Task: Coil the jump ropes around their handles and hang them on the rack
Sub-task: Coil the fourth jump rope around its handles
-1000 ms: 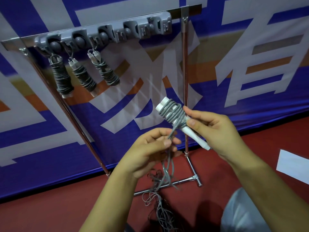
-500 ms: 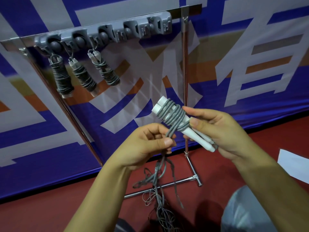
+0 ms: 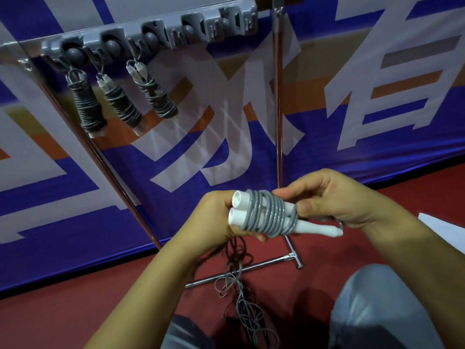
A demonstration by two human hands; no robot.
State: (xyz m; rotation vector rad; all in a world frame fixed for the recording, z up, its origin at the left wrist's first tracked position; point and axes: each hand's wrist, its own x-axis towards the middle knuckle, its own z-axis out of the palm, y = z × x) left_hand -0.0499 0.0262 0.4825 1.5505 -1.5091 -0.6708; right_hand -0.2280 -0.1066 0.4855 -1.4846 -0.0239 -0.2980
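Currently, paired handles (image 3: 254, 212) are being gripped by both the left hand (image 3: 214, 220) and right hand (image 3: 334, 200); grey coils (image 3: 270, 214) risk unwinding if loosened.

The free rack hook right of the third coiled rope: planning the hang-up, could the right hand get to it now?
Probably not yet: the right hand still grips the white handles mid-coil, though nothing blocks the hook.
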